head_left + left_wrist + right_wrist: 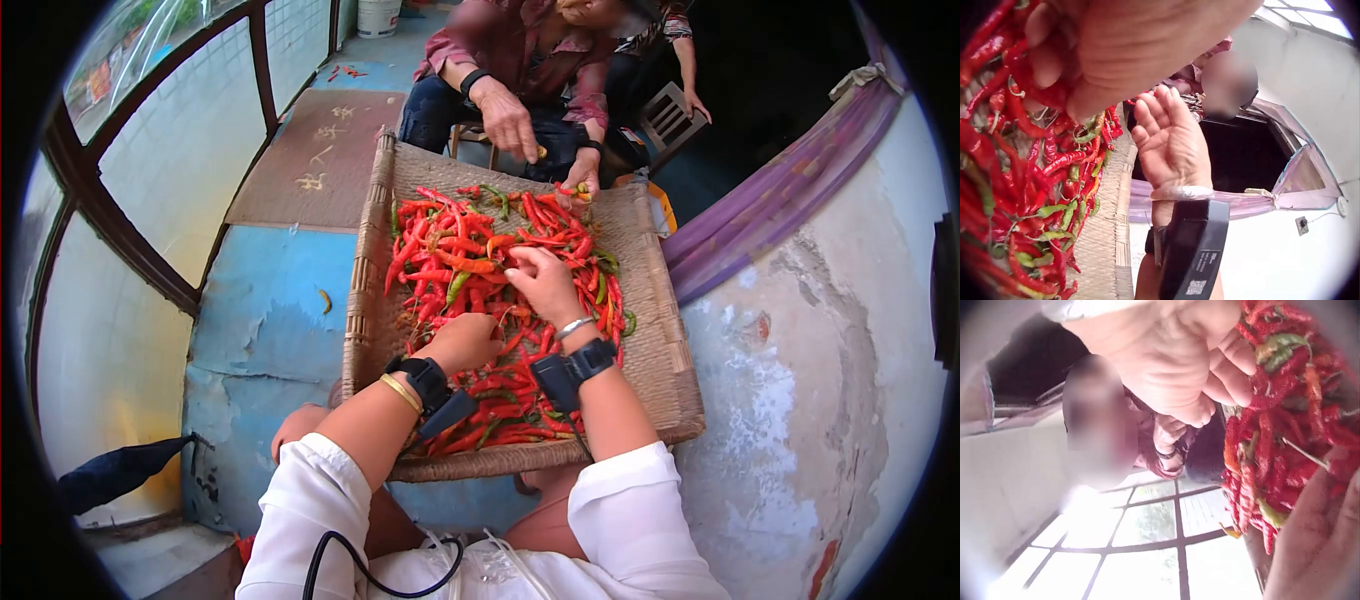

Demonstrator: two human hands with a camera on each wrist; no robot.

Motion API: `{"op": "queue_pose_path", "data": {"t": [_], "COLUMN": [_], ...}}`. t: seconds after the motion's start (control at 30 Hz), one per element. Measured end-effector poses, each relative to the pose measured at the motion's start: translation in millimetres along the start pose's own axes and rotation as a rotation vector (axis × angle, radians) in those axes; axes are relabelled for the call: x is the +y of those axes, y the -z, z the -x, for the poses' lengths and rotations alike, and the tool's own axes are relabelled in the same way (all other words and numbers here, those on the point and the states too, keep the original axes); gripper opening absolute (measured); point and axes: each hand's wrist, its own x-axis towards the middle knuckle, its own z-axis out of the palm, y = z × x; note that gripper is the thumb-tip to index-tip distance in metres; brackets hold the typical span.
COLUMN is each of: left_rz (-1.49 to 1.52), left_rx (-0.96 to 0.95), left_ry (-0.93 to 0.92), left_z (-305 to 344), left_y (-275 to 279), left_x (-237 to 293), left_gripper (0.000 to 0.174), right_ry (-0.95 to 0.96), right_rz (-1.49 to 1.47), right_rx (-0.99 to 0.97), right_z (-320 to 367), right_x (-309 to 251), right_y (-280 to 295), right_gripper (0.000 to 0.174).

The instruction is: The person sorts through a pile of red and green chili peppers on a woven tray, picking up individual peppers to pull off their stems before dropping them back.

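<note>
Red chili peppers (488, 405), with a few green and orange ones, lie heaped in a woven basket tray (650, 330). My left hand (465, 342) is low in the heap, its fingers curled. In the right wrist view, a stemmed red chili pepper (1341, 469) sits at the fingers of this hand, which pinch it. Over the right part of the heap is my right hand (548, 287), fingers loosely bent. Its palm (1175, 153) faces the left wrist camera and holds nothing. Both wrists carry black camera units.
Across the tray sits another person (530, 60), one hand (582, 172) at its far edge. A windowed wall (180, 160) runs along the left, a peeling wall (780, 400) along the right. One loose pepper (326, 301) lies on the blue floor.
</note>
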Motion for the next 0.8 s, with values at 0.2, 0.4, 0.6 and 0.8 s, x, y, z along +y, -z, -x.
{"op": "queue_pose_path", "data": {"t": [0.2,0.4,0.6,0.8], "left_rz": [-0.170,-0.077,-0.163,-0.306], "left_rx": [-0.067,0.005,-0.053,-0.345], "left_ry": [0.048,-0.022,-0.054,0.053], "left_z": [2,11,11,9], "left_y": [0,13,9,-3], "left_x": [-1,-11,-8,8], "left_gripper": [0.021,0.021,0.018,0.023], "right_ry": [0.307,0.097,0.143,0.374], "right_rz": [0.339,0.552,0.468,0.565], "right_rx": [-0.010,-0.230,-0.325,-0.345], "right_z": [-25,-42,-31,4], "right_x": [-36,-43,-38,-37], "right_y": [-38,-57,-48,-43], "right_gripper": [0.060,0.067,0.044,0.022]}}
